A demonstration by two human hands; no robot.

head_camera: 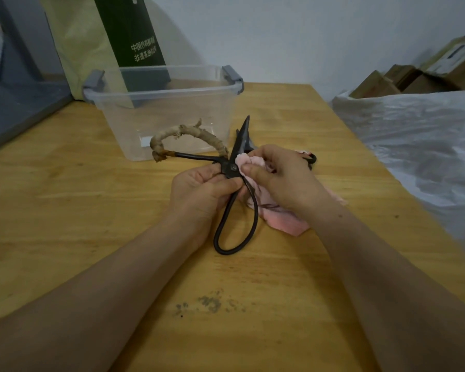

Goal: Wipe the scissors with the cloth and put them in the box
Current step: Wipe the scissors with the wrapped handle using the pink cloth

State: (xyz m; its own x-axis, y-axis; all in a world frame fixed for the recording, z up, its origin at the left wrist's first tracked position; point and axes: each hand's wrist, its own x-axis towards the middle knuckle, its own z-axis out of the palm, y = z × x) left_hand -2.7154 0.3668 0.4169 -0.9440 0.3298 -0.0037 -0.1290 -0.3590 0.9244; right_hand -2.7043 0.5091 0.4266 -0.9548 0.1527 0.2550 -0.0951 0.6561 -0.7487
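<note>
Just before the box, on the near side, over the bench: one pair of black scissors, blades parted, tip pointing toward the box's right corner. One handle loop, wrapped in frayed tan binding, arches in front of the box wall; the other, bare, hangs back toward the person. Left hand: grip closed on the scissors at the pivot, thumb across the lower shank. Right hand: grip closed on a bunched pink cloth, its wad pressed to the blade just above the pivot; the rest trails onto the bench. Box: clear, lid off, apparently empty. Step judged in hand: wiping, not yet stowing. Advice: keep the pivot pinned firm, draw the cloth from pivot to tip along the flat, fingers behind the edge, then do the other blade and close before boxing.
</note>
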